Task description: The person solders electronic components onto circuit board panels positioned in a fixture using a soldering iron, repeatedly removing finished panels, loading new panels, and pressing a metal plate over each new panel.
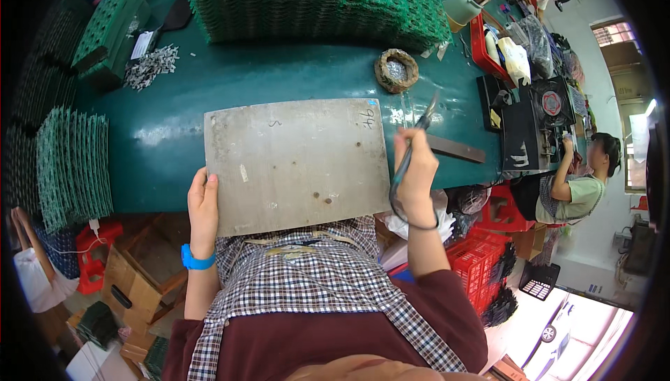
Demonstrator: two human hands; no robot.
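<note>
A flat grey rectangular plate (300, 168), with worn spots and handwritten marks, lies in front of me and reaches over the table's near edge. My left hand (203, 203) grips its left edge, thumb on top and the other fingers mostly hidden. Just beyond the plate's right edge, my right hand (417, 168) is closed round a dark-handled tool with a pointed metal tip (430, 107). The tip points up and away; blur hides the tool's exact kind. A thin dark cord or band loops about the right wrist. Right of this hand lies a dark flat metal bar (457, 148).
Green openwork pieces stand in tall stacks (279, 4) at the back and on the left (73, 165). A round brown dish (396, 70) sits beyond the plate. Small grey pieces (151, 67) lie heaped at left. Right are a red tray (486, 49), a burner (551, 103) and a co-worker (576, 189).
</note>
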